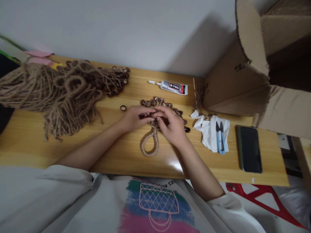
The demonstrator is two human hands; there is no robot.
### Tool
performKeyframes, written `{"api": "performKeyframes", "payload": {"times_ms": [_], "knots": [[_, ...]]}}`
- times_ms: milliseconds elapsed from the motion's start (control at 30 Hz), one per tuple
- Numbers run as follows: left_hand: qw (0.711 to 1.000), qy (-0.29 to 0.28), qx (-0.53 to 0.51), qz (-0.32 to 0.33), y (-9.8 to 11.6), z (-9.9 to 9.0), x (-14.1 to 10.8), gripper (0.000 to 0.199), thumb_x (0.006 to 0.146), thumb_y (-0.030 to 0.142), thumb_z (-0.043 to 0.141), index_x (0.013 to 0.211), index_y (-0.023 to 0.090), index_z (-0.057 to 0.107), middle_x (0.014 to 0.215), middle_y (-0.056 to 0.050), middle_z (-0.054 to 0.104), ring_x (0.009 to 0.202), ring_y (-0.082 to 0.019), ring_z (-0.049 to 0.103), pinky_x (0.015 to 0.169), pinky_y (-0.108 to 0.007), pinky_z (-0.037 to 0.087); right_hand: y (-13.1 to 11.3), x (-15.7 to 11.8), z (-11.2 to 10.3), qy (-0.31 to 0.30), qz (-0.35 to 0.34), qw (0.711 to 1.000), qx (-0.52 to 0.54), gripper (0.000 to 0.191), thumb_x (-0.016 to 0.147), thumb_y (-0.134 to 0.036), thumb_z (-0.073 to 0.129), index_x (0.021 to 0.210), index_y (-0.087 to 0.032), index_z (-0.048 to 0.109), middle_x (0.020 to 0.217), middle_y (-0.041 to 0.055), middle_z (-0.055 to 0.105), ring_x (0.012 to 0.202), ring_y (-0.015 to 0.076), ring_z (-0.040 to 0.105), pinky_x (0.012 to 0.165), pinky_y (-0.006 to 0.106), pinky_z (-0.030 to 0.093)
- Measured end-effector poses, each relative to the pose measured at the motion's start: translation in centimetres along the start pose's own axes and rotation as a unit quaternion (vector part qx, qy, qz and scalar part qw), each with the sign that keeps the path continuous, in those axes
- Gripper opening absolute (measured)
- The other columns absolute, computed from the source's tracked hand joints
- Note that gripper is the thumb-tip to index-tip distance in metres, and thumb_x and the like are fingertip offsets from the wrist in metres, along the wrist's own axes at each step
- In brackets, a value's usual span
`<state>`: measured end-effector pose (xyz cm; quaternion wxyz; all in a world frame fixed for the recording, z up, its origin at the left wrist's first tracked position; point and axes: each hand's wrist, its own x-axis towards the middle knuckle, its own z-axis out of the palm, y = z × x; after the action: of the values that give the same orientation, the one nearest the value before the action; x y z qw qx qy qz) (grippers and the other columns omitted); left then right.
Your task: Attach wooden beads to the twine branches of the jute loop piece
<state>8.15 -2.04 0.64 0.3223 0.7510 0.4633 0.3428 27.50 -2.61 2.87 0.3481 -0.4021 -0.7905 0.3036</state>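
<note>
A jute rope ornament lies on the wooden table in front of me, with a wrapped rope loop (150, 155) toward me and several brown shell-like pieces (157, 101) fanned out beyond. My left hand (134, 119) is closed, its fingertips pinching the middle of the ornament just above the loop. From the right, my right hand (171, 124) meets it there, thumb and fingers closed on the same spot. What exactly sits between the fingertips is small and partly hidden. A single brown ring-like piece (123, 108) lies left of my left hand.
A large pile of jute cords (70, 94) with brown pieces fills the left. Behind my hands lies a B-7000 glue tube (173, 87). To the right are blue thread snips (220, 139) on white paper (209, 136), a phone (249, 149) and an open cardboard box (230, 77).
</note>
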Motion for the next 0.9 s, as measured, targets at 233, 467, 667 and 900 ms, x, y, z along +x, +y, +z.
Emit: {"api": "performKeyframes", "payload": {"times_ms": [233,467,667,900], "knots": [[1.000,-0.002,-0.003,-0.002,-0.04,0.01,-0.01,0.030,0.084,0.044,0.064,0.096,0.018,0.073,0.084,-0.003,0.076,0.073,-0.016,0.068,0.066,-0.024,0.050,0.09,-0.11,0.08,0.004,0.007,1.000,0.001,0.035,0.086,-0.012,0.049,0.119,-0.022,0.055,0.099,0.0024,0.074,0.099,0.0193,0.068,0.093,0.036,0.050],[1.000,-0.002,-0.010,-0.023,-0.23,0.03,-0.09,0.031,0.082,0.041,0.067,0.100,0.016,0.073,0.088,-0.005,0.076,0.075,-0.017,0.069,0.069,-0.024,0.052,0.06,-0.14,0.13,0.021,0.003,1.000,0.006,0.034,0.086,-0.011,0.050,0.118,-0.022,0.055,0.097,0.0019,0.075,0.097,0.0187,0.069,0.091,0.035,0.052],[1.000,0.002,-0.007,-0.024,-0.17,0.11,-0.04,0.030,0.082,0.040,0.067,0.100,0.017,0.073,0.089,-0.005,0.076,0.076,-0.017,0.070,0.071,-0.026,0.053,-0.02,-0.16,0.10,0.009,0.016,1.000,0.002,0.034,0.086,-0.012,0.050,0.118,-0.023,0.056,0.100,0.0017,0.075,0.099,0.0192,0.069,0.093,0.036,0.052],[1.000,-0.002,-0.012,-0.029,-0.22,0.16,-0.06,0.027,0.082,0.040,0.067,0.099,0.019,0.073,0.089,-0.003,0.076,0.077,-0.017,0.070,0.071,-0.025,0.054,-0.02,-0.13,0.14,0.010,0.012,1.000,0.006,0.033,0.088,-0.013,0.051,0.118,-0.023,0.057,0.102,0.0017,0.075,0.102,0.0185,0.069,0.093,0.035,0.053]]}}
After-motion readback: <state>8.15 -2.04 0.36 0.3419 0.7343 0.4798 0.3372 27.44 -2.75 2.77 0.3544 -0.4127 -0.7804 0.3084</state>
